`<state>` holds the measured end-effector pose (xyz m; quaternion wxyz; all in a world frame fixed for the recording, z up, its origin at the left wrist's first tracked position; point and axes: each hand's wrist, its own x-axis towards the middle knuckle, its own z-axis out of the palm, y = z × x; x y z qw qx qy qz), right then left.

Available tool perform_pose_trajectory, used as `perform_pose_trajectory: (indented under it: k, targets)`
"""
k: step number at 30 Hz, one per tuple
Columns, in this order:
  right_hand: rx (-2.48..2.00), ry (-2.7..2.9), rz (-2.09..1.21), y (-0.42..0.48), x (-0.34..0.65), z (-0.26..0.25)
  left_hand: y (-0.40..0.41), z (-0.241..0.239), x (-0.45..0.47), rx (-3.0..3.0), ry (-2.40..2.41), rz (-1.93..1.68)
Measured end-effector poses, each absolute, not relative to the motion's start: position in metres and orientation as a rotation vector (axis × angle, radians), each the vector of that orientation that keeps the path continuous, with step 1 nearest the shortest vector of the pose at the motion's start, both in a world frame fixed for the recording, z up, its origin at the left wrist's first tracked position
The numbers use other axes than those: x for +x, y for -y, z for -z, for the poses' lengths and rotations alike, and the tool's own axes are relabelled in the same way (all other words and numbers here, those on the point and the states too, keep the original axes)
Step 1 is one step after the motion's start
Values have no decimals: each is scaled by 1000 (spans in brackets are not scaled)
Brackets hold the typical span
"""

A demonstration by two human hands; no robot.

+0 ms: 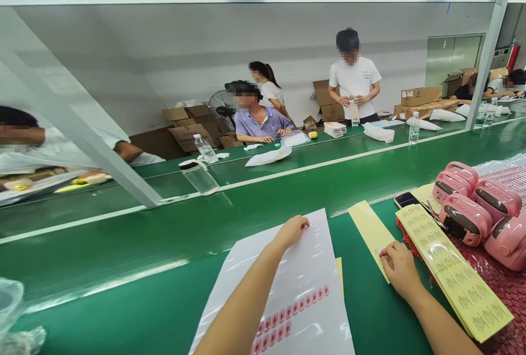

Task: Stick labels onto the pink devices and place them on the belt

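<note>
One white sheet (306,259) fills the lower centre of the frame, showing two rows of red stickers (302,303). The left hand (290,233) has its fingers curled near the sheet's top edge; whether they pinch it, I cannot tell. Right of centre, the right hand (400,268) has bent fingers on one yellow strip (365,220), grip unclear. At far right sit at least four pink devices (468,213).
</note>
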<state>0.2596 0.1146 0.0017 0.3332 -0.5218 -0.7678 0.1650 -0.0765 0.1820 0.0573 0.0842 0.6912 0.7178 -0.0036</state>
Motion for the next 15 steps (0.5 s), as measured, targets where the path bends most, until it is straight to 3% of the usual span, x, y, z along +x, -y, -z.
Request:
perform_pose_trajectory:
  k: [8, 15]
  targets:
    - [-1374, 1982, -347, -111, 257, -4, -176, -39, -72, 2165, -2244, -279]
    - [-1330, 2069, -540, -118, 264, 3, -177, -28, -66, 2208, -2319, -406]
